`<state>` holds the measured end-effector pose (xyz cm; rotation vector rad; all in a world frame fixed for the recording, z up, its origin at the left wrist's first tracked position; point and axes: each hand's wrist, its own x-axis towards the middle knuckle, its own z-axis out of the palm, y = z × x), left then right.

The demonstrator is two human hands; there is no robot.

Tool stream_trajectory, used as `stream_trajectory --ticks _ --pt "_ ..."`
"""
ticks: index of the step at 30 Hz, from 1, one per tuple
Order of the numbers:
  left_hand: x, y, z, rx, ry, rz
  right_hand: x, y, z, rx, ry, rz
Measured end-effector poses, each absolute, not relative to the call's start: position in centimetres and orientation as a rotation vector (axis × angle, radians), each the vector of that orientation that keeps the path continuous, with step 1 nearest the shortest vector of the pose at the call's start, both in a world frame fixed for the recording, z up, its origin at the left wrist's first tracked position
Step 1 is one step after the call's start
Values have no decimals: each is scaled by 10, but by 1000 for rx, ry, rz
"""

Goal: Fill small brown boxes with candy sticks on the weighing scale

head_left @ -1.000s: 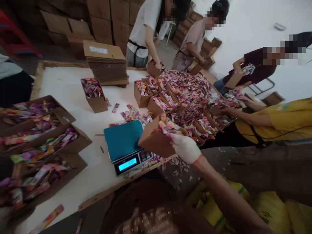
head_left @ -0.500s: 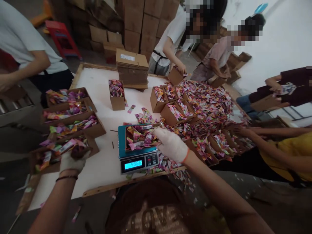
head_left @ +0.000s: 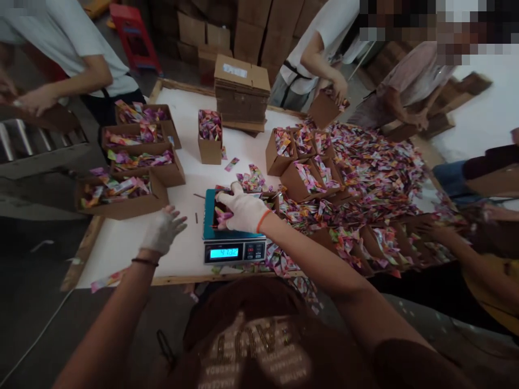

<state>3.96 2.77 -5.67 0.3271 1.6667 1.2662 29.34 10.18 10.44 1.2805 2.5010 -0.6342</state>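
Warehouse-type room. Stacked cardboard cartons (head_left: 259,27) at 12 o'clock, red plastic stool (head_left: 133,35) at 11. White wall (head_left: 482,102) at 2, loose wooden slats (head_left: 458,92) against it. Grey concrete floor (head_left: 36,302) at 7, metal roller rack (head_left: 24,151) at 9, white-topped wood-framed table (head_left: 117,254) centre.

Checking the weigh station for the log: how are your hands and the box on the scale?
Right gloved hand down on packets in cardboard box on digital scale. Left gloved hand open above white table. Nothing blocking.

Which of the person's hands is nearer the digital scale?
Right hand: it's on the box sitting on the digital scale. The left hand hovers off to the scale's left.
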Motion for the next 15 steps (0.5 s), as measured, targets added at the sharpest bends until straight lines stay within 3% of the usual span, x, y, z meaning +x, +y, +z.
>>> stream_trajectory --ticks 7,15 --pt "91 -35 -61 98 1663 1243 303 102 87 969 2618 -525" --pt "143 -6 -43 768 1614 1495 315 109 86 1243 2752 -779"
